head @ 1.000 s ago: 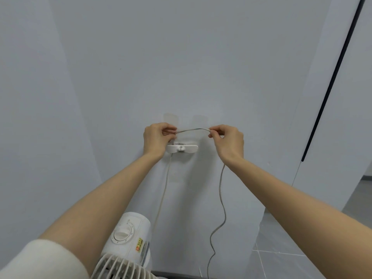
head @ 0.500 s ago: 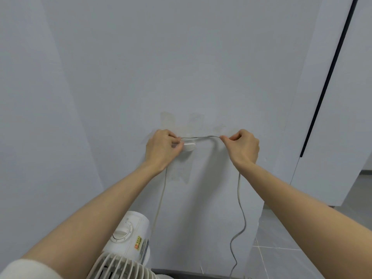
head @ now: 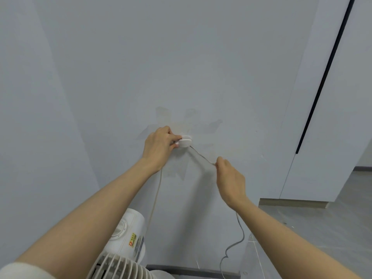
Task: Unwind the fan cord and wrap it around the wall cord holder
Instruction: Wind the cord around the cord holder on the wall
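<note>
Change: right hand [head: 229, 178] has dropped from level with the holder to below and right of it, so the cord stretch that ran flat half a second ago now slants down; the left hand has stayed at the holder.
Left hand [head: 159, 147]: pressed against the wall at the left end of the wall cord holder [head: 184, 142], fingers curled closed; the thumb tip touches the holder's left end. The cord seems pinned under these fingers, though the contact itself is hidden.
Right hand: closed in a pinch, fingertips gripping the cord at the low end of the slanted stretch, held away from the holder.
Fan cord [head: 201, 156]: thin and pale, taut from under the holder's right end down to the right hand; slack beyond it, hanging in a wavy line towards the floor [head: 322, 228]. Another length drops from the left hand down to the fan.
Holder: small white oval piece fixed to the grey wall [head: 181, 67], over patches of tape residue. How many turns lie on it cannot be told.
Fan [head: 128, 238]: white, at the bottom edge below the left forearm, motor housing with a dial and a sticker, grille partly visible.
</note>
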